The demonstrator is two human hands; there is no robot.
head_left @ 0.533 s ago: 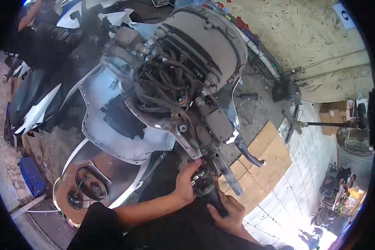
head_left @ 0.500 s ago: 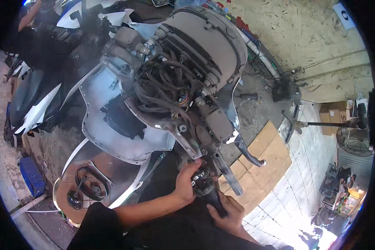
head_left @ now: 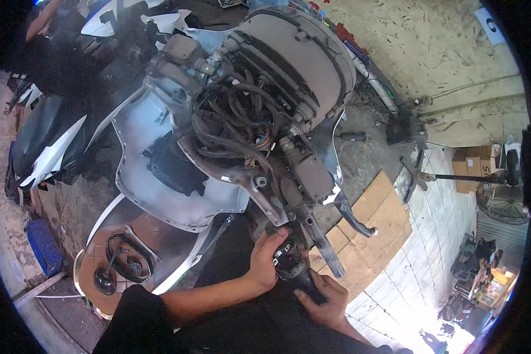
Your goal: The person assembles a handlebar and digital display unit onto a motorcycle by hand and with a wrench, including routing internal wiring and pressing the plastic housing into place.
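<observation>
My left hand (head_left: 264,259) is closed on the upper end of a dark switch housing (head_left: 290,259), its thumb raised by the end of a metal bracket. My right hand (head_left: 323,301) is wrapped round the black grip (head_left: 302,288) joined to that housing. Just to the right is a bare metal handlebar tube (head_left: 324,248). Above lie the scooter's dusty front assembly (head_left: 292,59), a coil of black cables and hoses (head_left: 230,118), a pale body panel (head_left: 138,165) and a bent lever (head_left: 354,221).
Another person's arm (head_left: 38,23) is at the upper left among fairings (head_left: 59,150). A seat-like surface (head_left: 94,259) bears mirror-like parts. A blue crate (head_left: 44,248), cardboard sheet (head_left: 377,224), standing fan (head_left: 501,197), boxes (head_left: 472,168) and cluttered shelving (head_left: 489,283) surround me.
My left hand has shifted slightly right, with its thumb higher over the housing. My right hand keeps its hold, and the view has moved very little.
</observation>
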